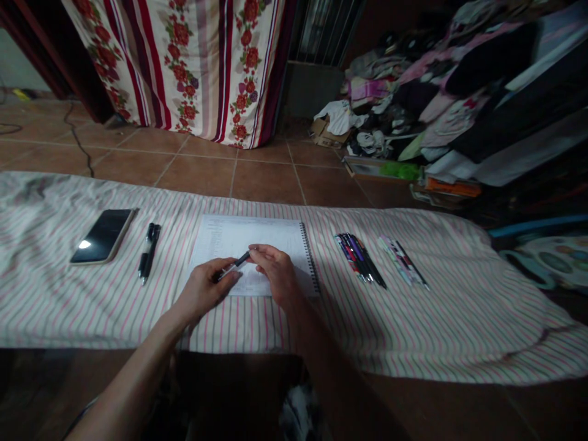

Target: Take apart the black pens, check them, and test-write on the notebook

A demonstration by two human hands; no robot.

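Observation:
A pen (241,260) with a dark grip and a clear barrel is held slantwise between both hands, above a spiral notebook (257,228). My left hand (207,283) pinches its lower left end between thumb and fingers. At the other end, the fingertips of my right hand (276,269) close on the pen's tip. Handwriting covers part of the open page, too faint to read. Two black pens (149,252) lie left of the notebook. To its right sit a bunch of several dark pens (359,260) and a smaller group of patterned pens (404,262).
A smartphone (103,236) lies at the left on the striped cloth (441,331). Beyond the cloth is a tiled floor (261,177) with a floral curtain (184,67). Piled clothes (413,104) and a cardboard box (327,133) stand at the back right.

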